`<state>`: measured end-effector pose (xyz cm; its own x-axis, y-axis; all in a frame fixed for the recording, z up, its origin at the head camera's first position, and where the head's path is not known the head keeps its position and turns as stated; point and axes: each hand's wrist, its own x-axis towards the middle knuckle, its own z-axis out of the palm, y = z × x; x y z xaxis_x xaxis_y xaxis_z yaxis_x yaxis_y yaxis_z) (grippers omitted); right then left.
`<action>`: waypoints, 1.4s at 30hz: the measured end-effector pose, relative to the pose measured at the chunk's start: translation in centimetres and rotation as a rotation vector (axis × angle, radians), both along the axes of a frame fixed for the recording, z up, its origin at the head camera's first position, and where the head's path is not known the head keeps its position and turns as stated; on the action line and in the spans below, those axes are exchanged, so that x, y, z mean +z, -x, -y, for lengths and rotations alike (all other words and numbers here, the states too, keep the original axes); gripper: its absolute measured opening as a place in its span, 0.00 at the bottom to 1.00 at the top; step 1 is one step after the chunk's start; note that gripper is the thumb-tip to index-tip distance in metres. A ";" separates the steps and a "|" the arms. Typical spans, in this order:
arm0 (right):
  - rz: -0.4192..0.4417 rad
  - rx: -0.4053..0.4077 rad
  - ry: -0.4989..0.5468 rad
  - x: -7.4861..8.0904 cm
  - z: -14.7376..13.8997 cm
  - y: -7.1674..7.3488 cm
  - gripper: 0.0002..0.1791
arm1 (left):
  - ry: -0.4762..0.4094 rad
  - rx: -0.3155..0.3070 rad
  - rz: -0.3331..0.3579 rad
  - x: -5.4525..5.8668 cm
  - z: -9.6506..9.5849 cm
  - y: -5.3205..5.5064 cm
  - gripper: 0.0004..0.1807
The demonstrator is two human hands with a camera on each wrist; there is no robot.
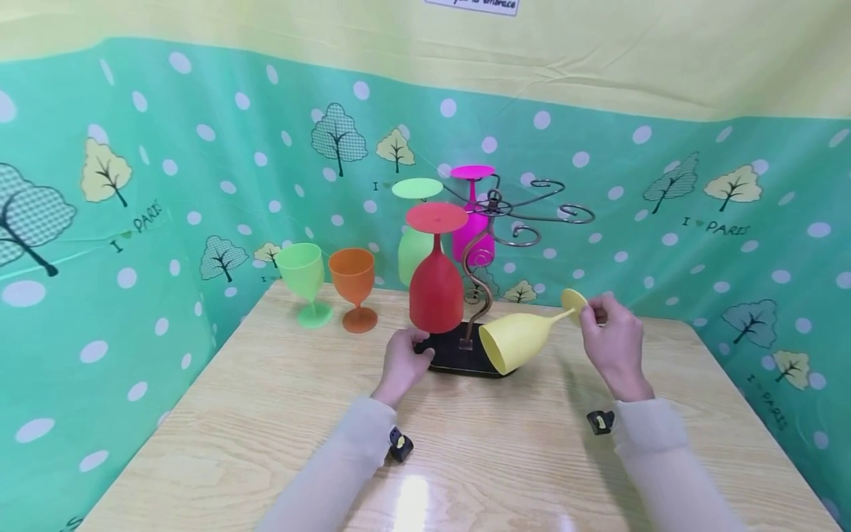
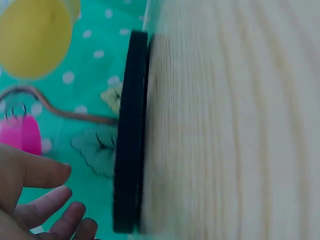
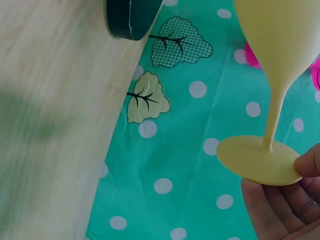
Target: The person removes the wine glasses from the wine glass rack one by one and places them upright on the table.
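Note:
My right hand (image 1: 614,343) pinches the round foot of a yellow goblet (image 1: 518,340). In the head view the goblet tilts, its mouth facing lower left, in front of the wire goblet rack (image 1: 488,295). Thumb and fingers grip the foot's edge in the right wrist view. Beside the left end of the rack's black base (image 1: 465,362) is my left hand (image 1: 402,362), its fingers loosely bent around nothing. A red goblet (image 1: 436,295), a light green goblet (image 1: 407,255) and a magenta goblet (image 1: 462,238) hang upside down from the rack's left arms.
Another light green goblet (image 1: 302,270) and an orange goblet (image 1: 354,277) stand upright at the back left of the wooden table (image 1: 266,414). Bare curled rack arms (image 1: 548,214) reach out to the right. A patterned green cloth (image 1: 266,185) hangs behind.

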<state>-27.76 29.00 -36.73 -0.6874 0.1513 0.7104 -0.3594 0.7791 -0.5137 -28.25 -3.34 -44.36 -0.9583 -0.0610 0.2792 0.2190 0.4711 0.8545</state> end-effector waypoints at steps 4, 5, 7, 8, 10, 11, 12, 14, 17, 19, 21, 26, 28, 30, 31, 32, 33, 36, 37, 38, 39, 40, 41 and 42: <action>0.012 -0.002 0.019 -0.5 0.3 -0.3 0.07 | 0.042 -0.039 -0.056 0.5 -0.9 -1.3 0.12; 0.018 -0.006 0.022 -0.7 0.3 -0.4 0.07 | 0.061 -0.050 -0.072 0.7 -1.1 -1.7 0.11; 0.033 -0.013 0.025 -0.9 0.5 -0.5 0.07 | 0.113 -0.075 -0.121 0.9 -1.3 -2.3 0.11; 0.043 -0.018 0.024 -1.0 0.6 -0.5 0.07 | 0.137 -0.087 -0.147 1.0 -1.4 -2.6 0.11; 0.058 -0.019 0.022 -1.2 0.7 -0.6 0.08 | 0.167 -0.113 -0.197 1.2 -1.5 -3.1 0.12; 0.064 -0.018 0.022 -1.2 0.8 -0.7 0.08 | 0.173 -0.127 -0.210 1.3 -1.6 -3.4 0.12; 0.069 -0.016 0.020 -1.3 0.9 -0.7 0.08 | 0.174 -0.141 -0.222 1.4 -1.7 -3.7 0.13; 0.072 -0.013 0.023 -1.4 1.0 -0.9 0.08 | 0.165 -0.179 -0.242 1.7 -1.8 -4.2 0.14; 0.075 -0.015 0.033 -1.7 1.3 -1.1 0.07 | 0.148 -0.245 -0.271 2.1 -2.0 -5.0 0.16; 0.076 -0.014 0.039 -1.9 1.6 -1.2 0.07 | 0.139 -0.289 -0.283 2.3 -2.2 -5.5 0.17; 0.093 -0.017 0.043 -2.2 1.8 -1.3 0.06 | 0.127 -0.323 -0.283 2.6 -2.3 -5.9 0.18; 0.165 -0.017 0.058 -2.8 2.4 -1.6 0.07 | 0.102 -0.358 -0.267 2.8 -2.6 -6.5 0.19; 0.192 -0.017 0.071 -2.9 2.6 -1.8 0.08 | 0.087 -0.356 -0.271 2.8 -2.7 -6.6 0.18; 0.220 -0.018 0.087 -3.0 2.7 -1.9 0.08 | 0.071 -0.346 -0.282 2.8 -2.9 -6.8 0.18; 0.233 -0.018 0.096 -3.0 2.8 -2.0 0.09 | 0.061 -0.341 -0.291 2.8 -3.0 -6.8 0.18; 0.247 -0.018 0.106 -3.1 2.9 -2.1 0.09 | 0.054 -0.336 -0.301 2.7 -3.1 -6.9 0.17; 0.258 -0.017 0.114 -3.1 2.9 -2.2 0.09 | 0.049 -0.332 -0.313 2.7 -3.1 -6.9 0.17; 0.290 -0.014 0.132 -3.2 3.0 -2.5 0.09 | 0.047 -0.325 -0.358 2.5 -3.3 -7.0 0.14; 0.299 -0.011 0.135 -3.2 3.0 -2.5 0.09 | 0.045 -0.326 -0.371 2.5 -3.4 -7.1 0.14; 0.311 -0.007 0.139 -3.3 3.1 -2.6 0.09 | 0.043 -0.327 -0.381 2.5 -3.4 -7.1 0.13; 0.321 -0.003 0.144 -3.3 3.2 -2.7 0.08 | 0.045 -0.326 -0.388 2.5 -3.5 -7.2 0.12; 0.336 0.002 0.149 -3.3 3.2 -2.8 0.08 | 0.047 -0.326 -0.393 2.5 -3.5 -7.3 0.12; 0.349 0.008 0.154 -3.3 3.3 -2.9 0.08 | 0.049 -0.325 -0.396 2.5 -3.6 -7.3 0.11; 0.361 0.015 0.162 -3.3 3.4 -2.9 0.08 | 0.053 -0.324 -0.393 2.5 -3.6 -7.4 0.10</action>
<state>-24.83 25.64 -40.03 -0.8918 0.2292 0.3900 -0.1438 0.6738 -0.7248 -20.81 0.28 -41.88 -0.7474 0.2457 0.6173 0.6612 0.3660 0.6548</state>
